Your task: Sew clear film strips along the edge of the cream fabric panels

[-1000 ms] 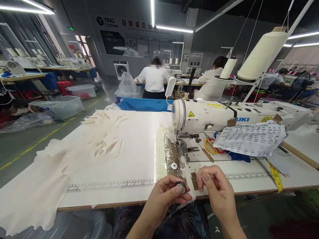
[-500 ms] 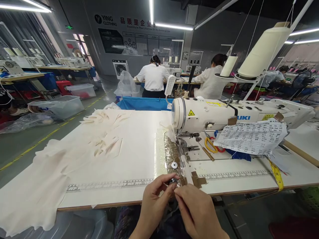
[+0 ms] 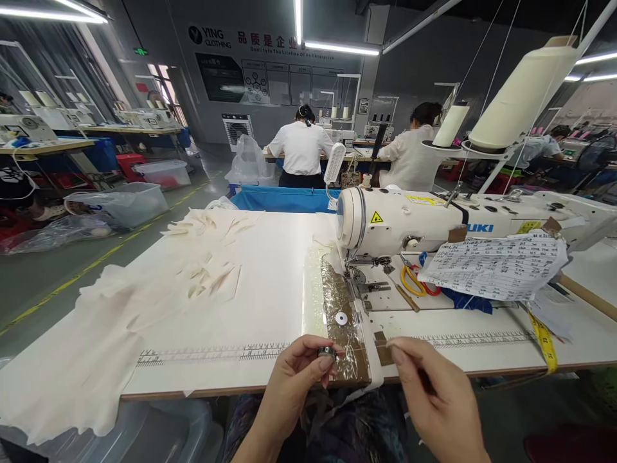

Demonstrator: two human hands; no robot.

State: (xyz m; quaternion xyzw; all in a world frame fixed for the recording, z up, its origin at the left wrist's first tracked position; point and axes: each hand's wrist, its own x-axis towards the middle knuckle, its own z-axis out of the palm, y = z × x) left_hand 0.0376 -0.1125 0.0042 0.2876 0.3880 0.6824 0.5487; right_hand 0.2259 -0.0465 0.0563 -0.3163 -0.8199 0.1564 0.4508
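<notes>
Head view: left hand [image 3: 294, 379] pinching bobbin [image 3: 326, 352]; right hand [image 3: 434, 392] loosely curled; machine [image 3: 434, 222] reads "JUKI".

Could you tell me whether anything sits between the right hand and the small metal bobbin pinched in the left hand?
Nothing visible does. The left hand pinches the bobbin at the table's front edge, and the right hand hovers beside it with only open air and bare tabletop between them.

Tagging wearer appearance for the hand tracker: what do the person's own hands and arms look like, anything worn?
Both are bare. The left hand and right hand show no gloves, rings or watch, and no sleeve covers either forearm down to the bottom edge of the picture. Nails are short and unpainted. No cables or markings on them.
</notes>
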